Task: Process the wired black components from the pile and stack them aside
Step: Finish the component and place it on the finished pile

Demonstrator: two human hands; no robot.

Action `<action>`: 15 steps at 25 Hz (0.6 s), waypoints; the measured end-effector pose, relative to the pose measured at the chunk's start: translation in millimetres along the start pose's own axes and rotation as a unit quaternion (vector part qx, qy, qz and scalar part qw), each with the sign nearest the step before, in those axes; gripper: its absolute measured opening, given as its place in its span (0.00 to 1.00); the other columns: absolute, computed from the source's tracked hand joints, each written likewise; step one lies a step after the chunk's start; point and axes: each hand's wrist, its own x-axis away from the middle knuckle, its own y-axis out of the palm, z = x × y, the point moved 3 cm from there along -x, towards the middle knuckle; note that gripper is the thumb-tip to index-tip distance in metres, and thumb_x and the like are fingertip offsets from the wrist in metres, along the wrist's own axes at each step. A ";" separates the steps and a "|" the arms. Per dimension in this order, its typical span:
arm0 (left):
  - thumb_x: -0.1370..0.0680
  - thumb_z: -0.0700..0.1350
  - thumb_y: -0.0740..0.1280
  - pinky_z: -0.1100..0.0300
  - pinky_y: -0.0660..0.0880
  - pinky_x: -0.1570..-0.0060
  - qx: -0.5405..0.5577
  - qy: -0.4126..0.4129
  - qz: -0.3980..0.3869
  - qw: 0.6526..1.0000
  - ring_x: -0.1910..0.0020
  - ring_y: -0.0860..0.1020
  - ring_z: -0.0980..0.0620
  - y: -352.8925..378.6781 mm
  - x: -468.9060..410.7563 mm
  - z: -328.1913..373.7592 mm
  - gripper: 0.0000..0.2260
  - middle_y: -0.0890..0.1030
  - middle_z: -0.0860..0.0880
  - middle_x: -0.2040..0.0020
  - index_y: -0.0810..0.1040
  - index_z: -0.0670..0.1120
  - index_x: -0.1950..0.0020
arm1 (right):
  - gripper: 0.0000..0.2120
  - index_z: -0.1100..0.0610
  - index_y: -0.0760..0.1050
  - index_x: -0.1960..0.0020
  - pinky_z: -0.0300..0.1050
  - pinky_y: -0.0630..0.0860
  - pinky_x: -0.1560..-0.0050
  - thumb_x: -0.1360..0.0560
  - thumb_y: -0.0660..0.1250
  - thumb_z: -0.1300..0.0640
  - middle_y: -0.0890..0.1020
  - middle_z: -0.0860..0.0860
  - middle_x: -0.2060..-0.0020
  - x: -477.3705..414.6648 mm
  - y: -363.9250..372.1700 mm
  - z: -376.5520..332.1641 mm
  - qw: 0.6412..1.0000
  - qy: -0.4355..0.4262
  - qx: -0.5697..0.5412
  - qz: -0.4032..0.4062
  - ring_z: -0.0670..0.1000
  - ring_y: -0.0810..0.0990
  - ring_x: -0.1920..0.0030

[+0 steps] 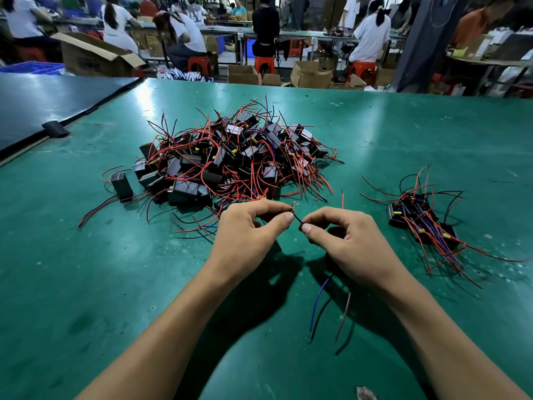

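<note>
Working wire end, it seems. Left hand (248,226) pinches black wire (297,219) just below bare tip. Right hand (343,235) pinches same wire lower down, other fingers curled. Keep pinches close, span taut, strands gathered. Wire sits before pile (230,157), long axis slanted, tip pointing up-left toward it. Component body hidden under right hand. Blue lead (317,301) trails toward worker. Stack (418,223) well right.
</note>
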 end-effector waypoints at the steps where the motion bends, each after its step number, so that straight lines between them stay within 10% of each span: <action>1: 0.25 0.45 0.73 0.51 0.78 0.66 0.000 0.001 0.000 1.000 0.71 0.74 0.54 -0.1 0.1 0.2 0.03 0.84 0.53 0.62 0.86 0.50 0.54 | 0.08 0.46 0.82 0.60 0.38 0.68 0.66 0.24 0.72 0.56 0.82 0.40 0.66 0.0 -0.7 0.2 1.000 0.000 -0.002 0.001 0.42 0.73 0.70; 15: 0.26 0.43 0.74 0.57 0.72 0.55 -0.174 0.197 0.029 0.964 0.58 0.75 0.52 1.2 6.2 11.4 0.03 0.83 0.53 0.62 0.86 0.46 0.54 | 0.03 0.52 0.84 0.54 0.29 0.61 0.71 0.26 0.75 0.54 0.76 0.31 0.72 5.4 1.0 -16.9 0.991 -0.095 0.026 0.088 0.42 0.70 0.74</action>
